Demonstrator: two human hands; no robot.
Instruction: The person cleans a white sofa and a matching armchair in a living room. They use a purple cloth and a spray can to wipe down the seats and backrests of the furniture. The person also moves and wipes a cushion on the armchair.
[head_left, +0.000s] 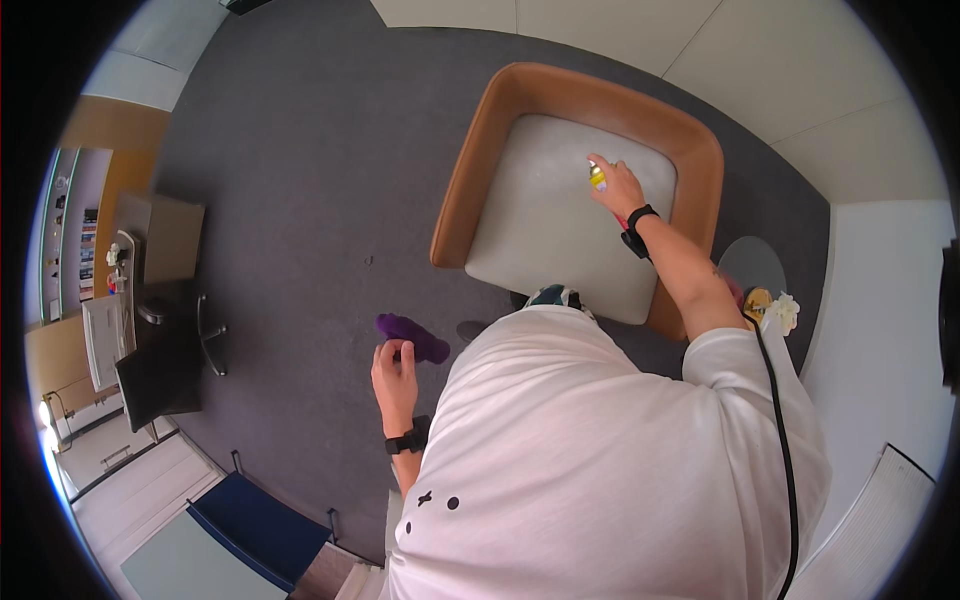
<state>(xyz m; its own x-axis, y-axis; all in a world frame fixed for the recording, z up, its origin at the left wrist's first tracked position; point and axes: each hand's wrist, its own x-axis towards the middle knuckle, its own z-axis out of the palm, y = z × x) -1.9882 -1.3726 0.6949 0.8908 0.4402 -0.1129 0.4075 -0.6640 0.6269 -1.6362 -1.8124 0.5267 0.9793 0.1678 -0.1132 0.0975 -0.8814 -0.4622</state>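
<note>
My right hand (619, 187) grips a yellow spray can (597, 178) with its forefinger at the top, over the light grey seat cushion (555, 202) of a tan leather armchair (469, 172). Part of the can is hidden by the hand; a bit of red shows near the wrist. My left hand (395, 371) pinches a purple cloth (416, 339) between thumb and fingers, above the dark carpet to the left of my body. Both wrists wear black bands.
A round grey side table (754, 262) with white flowers (784, 313) stands right of the armchair. At the left are a desk with a monitor (161, 375), an office chair (213, 334) and shelves. A blue chair (259, 529) stands at the lower left. A black cable hangs over my right shoulder.
</note>
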